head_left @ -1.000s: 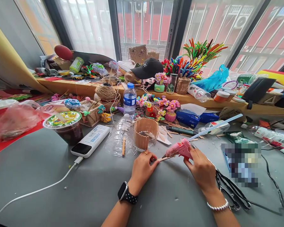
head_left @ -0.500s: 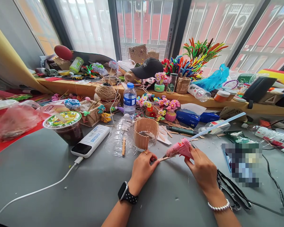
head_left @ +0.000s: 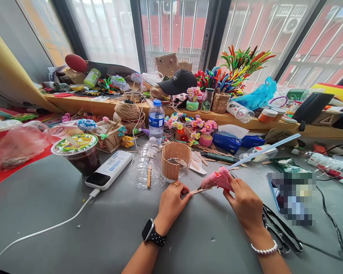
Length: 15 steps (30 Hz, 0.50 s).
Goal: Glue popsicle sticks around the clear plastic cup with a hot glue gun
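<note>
My right hand (head_left: 244, 203) is wrapped round a pink glue gun (head_left: 217, 180) with a clear glue stick (head_left: 263, 150) slanting out of its back. The gun's nozzle touches a small wooden stick (head_left: 196, 191) lying on the grey table (head_left: 74, 236). My left hand (head_left: 171, 201), with a black watch on the wrist, pinches the stick's left end. Just beyond the hands stands a clear plastic container ringed with wooden sticks (head_left: 175, 160), beside a cut clear plastic bottle (head_left: 145, 165) with one stick on it.
A white power bank (head_left: 110, 169) with its cable, a sealed drink cup (head_left: 80, 152) and a water bottle (head_left: 156, 120) stand to the left. Black scissors (head_left: 280, 230) and a black cord lie right of my right hand. The wooden sill (head_left: 246, 123) holds craft flowers, twine, pipe cleaners and a cap.
</note>
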Each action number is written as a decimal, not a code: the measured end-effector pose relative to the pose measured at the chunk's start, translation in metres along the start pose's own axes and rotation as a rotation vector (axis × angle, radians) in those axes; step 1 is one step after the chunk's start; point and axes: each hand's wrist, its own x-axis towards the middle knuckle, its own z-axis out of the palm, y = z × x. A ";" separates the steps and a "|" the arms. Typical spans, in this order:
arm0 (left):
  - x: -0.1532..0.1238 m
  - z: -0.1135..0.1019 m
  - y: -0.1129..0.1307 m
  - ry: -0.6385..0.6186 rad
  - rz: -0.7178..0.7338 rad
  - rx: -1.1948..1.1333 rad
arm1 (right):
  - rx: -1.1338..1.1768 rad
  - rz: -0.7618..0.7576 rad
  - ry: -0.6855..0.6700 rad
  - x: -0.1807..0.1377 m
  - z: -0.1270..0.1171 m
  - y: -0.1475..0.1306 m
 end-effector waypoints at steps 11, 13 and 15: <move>0.001 0.002 -0.002 -0.007 -0.003 0.016 | -0.006 -0.015 0.052 0.003 -0.004 0.002; 0.001 0.002 -0.003 -0.007 -0.003 0.022 | -0.008 -0.008 0.053 0.003 -0.004 0.002; 0.001 0.002 -0.002 -0.010 -0.001 0.021 | -0.001 -0.001 0.048 0.002 -0.003 0.003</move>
